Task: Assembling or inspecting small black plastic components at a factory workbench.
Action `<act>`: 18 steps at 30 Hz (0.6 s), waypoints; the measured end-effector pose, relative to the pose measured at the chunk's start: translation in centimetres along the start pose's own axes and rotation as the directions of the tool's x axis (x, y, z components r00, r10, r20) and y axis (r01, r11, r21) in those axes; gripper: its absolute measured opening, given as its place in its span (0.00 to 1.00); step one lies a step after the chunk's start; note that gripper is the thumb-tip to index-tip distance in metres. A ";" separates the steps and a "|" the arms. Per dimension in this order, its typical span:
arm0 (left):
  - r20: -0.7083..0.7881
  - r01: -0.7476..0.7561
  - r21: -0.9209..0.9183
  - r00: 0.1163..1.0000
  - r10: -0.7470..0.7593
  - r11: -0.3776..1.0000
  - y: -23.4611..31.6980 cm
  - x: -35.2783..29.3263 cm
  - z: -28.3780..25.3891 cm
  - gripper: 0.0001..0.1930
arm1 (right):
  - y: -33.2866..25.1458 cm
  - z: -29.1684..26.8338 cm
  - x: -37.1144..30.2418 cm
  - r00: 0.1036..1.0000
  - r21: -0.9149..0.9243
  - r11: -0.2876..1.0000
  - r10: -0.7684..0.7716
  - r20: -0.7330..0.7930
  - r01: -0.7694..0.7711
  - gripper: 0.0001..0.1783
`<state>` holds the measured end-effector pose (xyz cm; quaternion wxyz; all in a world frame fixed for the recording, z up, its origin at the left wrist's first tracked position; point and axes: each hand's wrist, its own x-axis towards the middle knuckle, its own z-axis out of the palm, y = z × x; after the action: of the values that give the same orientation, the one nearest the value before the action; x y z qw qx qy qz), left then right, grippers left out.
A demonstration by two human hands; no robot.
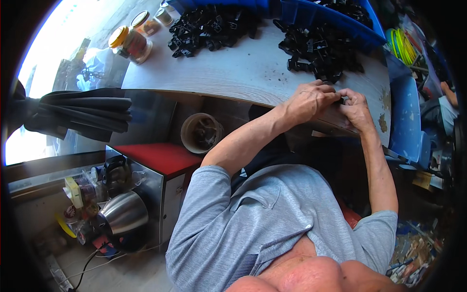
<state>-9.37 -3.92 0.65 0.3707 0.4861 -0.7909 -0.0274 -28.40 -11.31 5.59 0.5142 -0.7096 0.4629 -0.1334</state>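
"What are you looking down on out there?"

"From my seat I have a pale wood-grain table (233, 68), curving from ten o'clock round to three. Dark specks (275, 78) dot it toward one, and brown worn patches (383, 121) mark its edge just before three."

"And the room?"

"A bright window at ten, with a gathered dark curtain (82, 112) just below it. At nine there's a red-topped cabinet (158, 158); at eight, a steel kettle (126, 214). A light-blue panel (406, 117) stands near three, and litter (413, 248) covers the floor at four."

"Containers?"

"One blue bin (350, 30) at one o'clock, with black pieces inside; another blue tub (263, 7) at twelve, contents out of my sight. Between ten and eleven sits a yellow-lidded jar (134, 47), reddish-brown inside. Just left of centre, a bucket (186, 131) holds something too dim to name."

"The hands?"

"Both at two o'clock, by the table's near edge. The left hand (314, 101) has bent fingers meeting the right hand (357, 108), which is curled. Something dark shows between their fingertips, but I can't tell whether either pinches it. One heap of black parts (323, 53) lies just beyond them; a second heap (209, 31) is at twelve."
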 end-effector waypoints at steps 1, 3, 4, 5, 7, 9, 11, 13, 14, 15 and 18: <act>-0.001 0.004 0.005 1.000 -0.004 1.000 0.2 0.0 -0.2 0.20 | 0.2 0.0 0.1 1.000 0.012 1.000 0.001 -0.018 0.000 0.17; 0.049 0.044 0.034 0.998 -0.046 0.998 0.7 -0.1 -0.5 0.21 | 0.4 0.1 0.3 1.000 0.019 1.000 -0.008 -0.015 0.008 0.17; 0.047 0.045 0.037 0.998 -0.046 0.998 0.9 -0.3 -0.5 0.21 | 0.7 -0.1 0.5 1.000 0.022 1.000 -0.019 0.000 0.019 0.16; 0.040 0.055 0.077 0.997 -0.058 0.996 1.2 -0.5 -0.4 0.22 | 0.8 -0.1 0.6 0.999 0.024 0.999 -0.032 0.015 0.031 0.15; 0.028 0.066 0.122 0.997 -0.070 0.990 1.6 -0.8 -0.4 0.23 | 0.6 0.0 0.4 1.000 0.017 0.999 -0.031 0.007 0.031 0.15; 0.013 0.071 0.101 0.997 -0.072 0.992 1.7 -1.1 -0.5 0.22 | 0.4 0.1 0.5 0.999 0.008 0.999 -0.033 0.000 0.033 0.15; -0.016 0.073 0.151 0.997 -0.071 0.986 2.1 -1.1 -0.3 0.20 | 0.7 0.1 0.5 1.000 -0.022 0.999 -0.027 -0.006 0.027 0.15; 0.020 0.121 0.130 0.992 -0.125 0.984 2.3 -1.3 -0.4 0.21 | 0.4 0.2 0.3 1.000 -0.014 0.999 -0.029 -0.013 0.028 0.15; 0.012 0.121 0.133 0.992 -0.123 0.984 2.4 -1.3 -0.4 0.21 | 0.2 0.3 0.2 0.999 -0.004 1.000 -0.024 -0.020 0.024 0.15; 0.016 0.115 0.177 0.993 -0.120 0.977 2.4 -1.4 -0.2 0.23 | 0.3 0.3 0.3 0.999 -0.009 0.999 -0.032 -0.021 0.032 0.15; 0.037 0.123 0.210 0.990 -0.133 0.970 2.7 -1.5 -0.3 0.25 | 0.6 0.3 0.3 0.998 -0.028 0.998 -0.062 -0.020 0.061 0.15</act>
<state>-10.84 -1.19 1.15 0.2954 0.5712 -0.7656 0.0190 -28.34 -11.40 4.87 0.4951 -0.7291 0.4480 -0.1502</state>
